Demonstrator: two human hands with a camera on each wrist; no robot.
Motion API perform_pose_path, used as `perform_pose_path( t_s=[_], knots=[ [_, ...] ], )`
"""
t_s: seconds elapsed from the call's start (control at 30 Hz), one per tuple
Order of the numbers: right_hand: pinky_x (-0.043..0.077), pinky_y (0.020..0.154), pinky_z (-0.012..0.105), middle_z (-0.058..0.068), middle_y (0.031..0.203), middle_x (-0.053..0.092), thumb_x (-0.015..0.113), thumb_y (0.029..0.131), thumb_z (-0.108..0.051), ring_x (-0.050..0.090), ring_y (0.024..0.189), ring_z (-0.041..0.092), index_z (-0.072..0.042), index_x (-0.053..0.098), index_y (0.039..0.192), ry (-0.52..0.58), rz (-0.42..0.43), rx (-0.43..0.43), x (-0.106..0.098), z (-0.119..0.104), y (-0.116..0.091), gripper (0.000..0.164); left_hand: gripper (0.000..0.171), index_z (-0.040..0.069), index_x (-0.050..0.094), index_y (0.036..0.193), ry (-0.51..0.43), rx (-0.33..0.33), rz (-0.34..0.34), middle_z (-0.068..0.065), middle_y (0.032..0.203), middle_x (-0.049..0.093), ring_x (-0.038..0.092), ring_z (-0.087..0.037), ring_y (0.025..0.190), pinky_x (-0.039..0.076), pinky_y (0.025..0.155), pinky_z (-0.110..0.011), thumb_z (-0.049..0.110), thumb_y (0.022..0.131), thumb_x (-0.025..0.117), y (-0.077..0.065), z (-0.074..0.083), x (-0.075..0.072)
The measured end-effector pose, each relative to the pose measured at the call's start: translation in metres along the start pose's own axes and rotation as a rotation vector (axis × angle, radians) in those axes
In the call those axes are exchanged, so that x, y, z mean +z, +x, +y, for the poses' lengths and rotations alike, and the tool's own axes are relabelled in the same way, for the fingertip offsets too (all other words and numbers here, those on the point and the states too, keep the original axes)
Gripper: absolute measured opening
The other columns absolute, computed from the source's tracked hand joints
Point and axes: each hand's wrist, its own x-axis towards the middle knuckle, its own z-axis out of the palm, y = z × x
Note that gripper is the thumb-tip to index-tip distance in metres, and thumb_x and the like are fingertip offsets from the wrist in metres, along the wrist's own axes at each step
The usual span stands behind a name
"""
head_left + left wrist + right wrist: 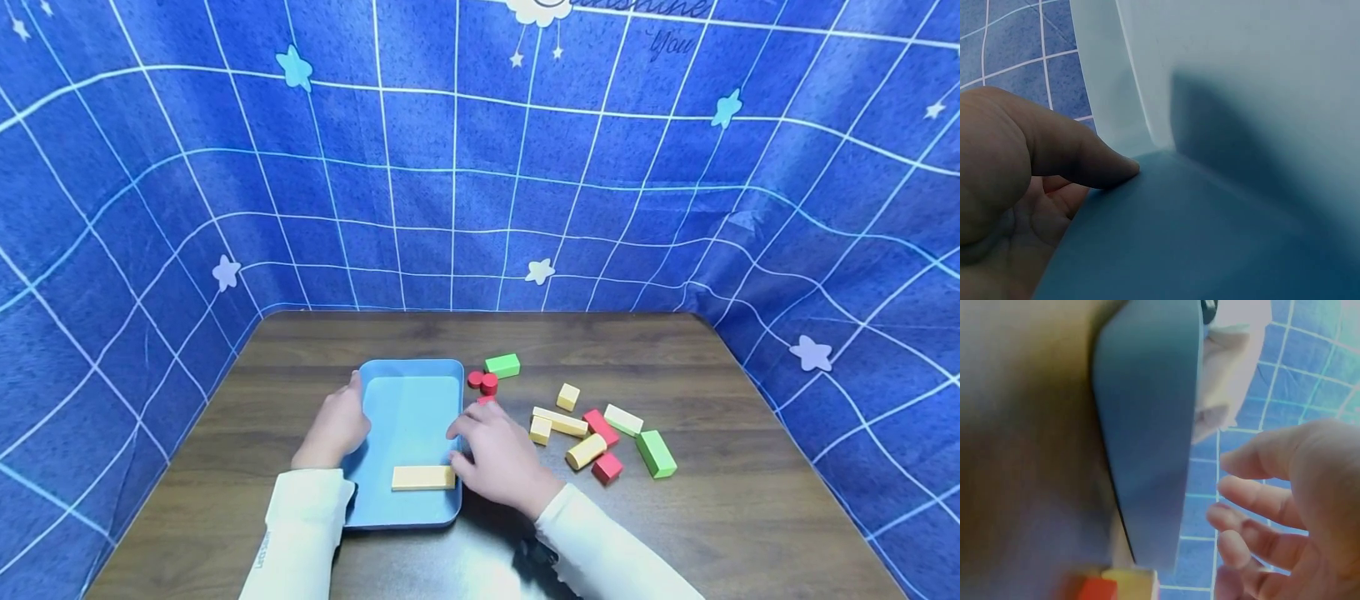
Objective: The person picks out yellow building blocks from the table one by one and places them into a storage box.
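Note:
A blue tray (408,417) stands on the table with one long yellow block (423,477) lying flat inside, near its front right. My left hand (341,423) grips the tray's left wall; in the left wrist view its thumb (1104,167) presses over the rim, the other fingers being mostly hidden behind the wall. Over the tray's right rim hovers my right hand (498,457), with loosely bent fingers and nothing between them. The right wrist view shows those fingers (1260,503) apart from the tray's outer side (1147,425). A red block (486,400) shows partly beyond the right fingertips.
Right of the tray lie loose blocks: two small red cylinders (489,383), a green block (502,366), a yellow cylinder (587,452), a red cube (607,467), another green block (656,454) and several more. A blue curtain (480,208) rises behind the brown table (300,358).

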Motion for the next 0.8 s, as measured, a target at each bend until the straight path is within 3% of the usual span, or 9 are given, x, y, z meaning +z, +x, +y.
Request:
perform_pose_path(
  t_s=[0.2,0.4,0.8],
  knots=[
    [0.050,0.069,0.031,-0.011,0.098,0.055,0.064,0.082,-0.031,0.040,0.087,0.008,-0.024,0.068,0.096,-0.008,0.015,0.072,-0.005,0.013,0.001,0.017,0.072,-0.008,0.005,0.146,-0.011,-0.024,-0.023,-0.034,0.140,0.034,0.038,-0.045,0.120,0.036,0.097,-0.064,-0.004,0.087,0.048,-0.001,0.001,0.000],
    [0.051,0.072,0.034,-0.005,0.102,0.059,0.064,0.081,-0.029,0.046,0.089,0.014,-0.023,0.068,0.094,-0.028,0.027,0.106,-0.002,0.023,0.000,0.015,0.073,-0.007,0.004,0.146,-0.011,-0.028,-0.024,-0.034,0.140,0.033,0.040,-0.045,0.120,0.036,0.097,-0.064,-0.005,0.087,0.047,0.000,0.001,-0.001],
    [0.051,0.068,0.035,-0.005,0.103,0.057,0.069,0.080,-0.032,0.044,0.087,0.014,-0.023,0.068,0.099,-0.025,-0.041,0.191,0.005,0.036,-0.004,0.021,0.070,-0.006,0.006,0.146,-0.020,-0.033,-0.018,-0.032,0.142,0.032,0.034,-0.046,0.123,0.034,0.098,-0.065,-0.004,0.089,0.046,-0.001,0.004,-0.001]
  ],
)
